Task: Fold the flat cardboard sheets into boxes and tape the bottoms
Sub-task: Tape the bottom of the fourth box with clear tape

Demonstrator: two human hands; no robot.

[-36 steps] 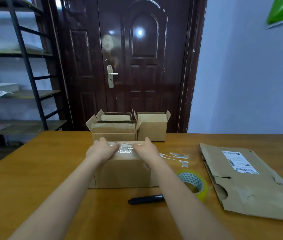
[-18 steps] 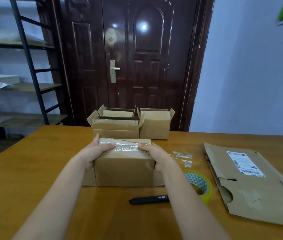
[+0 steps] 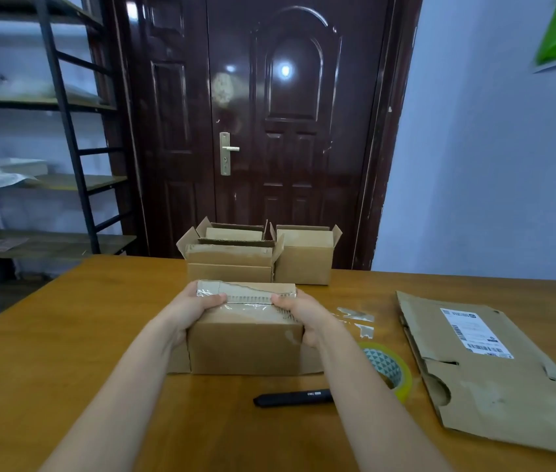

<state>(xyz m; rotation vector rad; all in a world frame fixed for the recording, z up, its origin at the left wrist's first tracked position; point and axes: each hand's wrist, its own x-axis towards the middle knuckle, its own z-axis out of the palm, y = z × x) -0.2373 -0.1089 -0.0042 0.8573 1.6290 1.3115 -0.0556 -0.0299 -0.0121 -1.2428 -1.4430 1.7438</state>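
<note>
Your left hand (image 3: 190,310) and right hand (image 3: 304,316) grip the two ends of the box (image 3: 246,335) in front of you, which rests on the table (image 3: 65,335) with its taped bottom facing up. Both sets of fingers are curled: your left fingers (image 3: 213,299) lie over the top edge onto the clear tape (image 3: 247,303), your right fingers (image 3: 281,300) do the same from the other end, and your palms press the end walls.

The tape between your fingertips looks wrinkled and the card under it looks torn, so it may not be stuck flat. If you turn the box over now, the seam could spring open. Squeezing the ends too hard could also buckle the walls, since the side flaps below your palms splay out loosely on the table.

Just past your fingertips stand two finished boxes (image 3: 235,257), so pushing this one forward without lifting it would knock them. Below your right wrist lie the tape roll (image 3: 390,371) and a black pen (image 3: 291,397); drawing the box back toward you could sweep either off. Loose tape scraps (image 3: 356,315) just beyond your right hand could stick to the card or to your skin. The flat cardboard (image 3: 494,373) farther right sits well apart.
</note>
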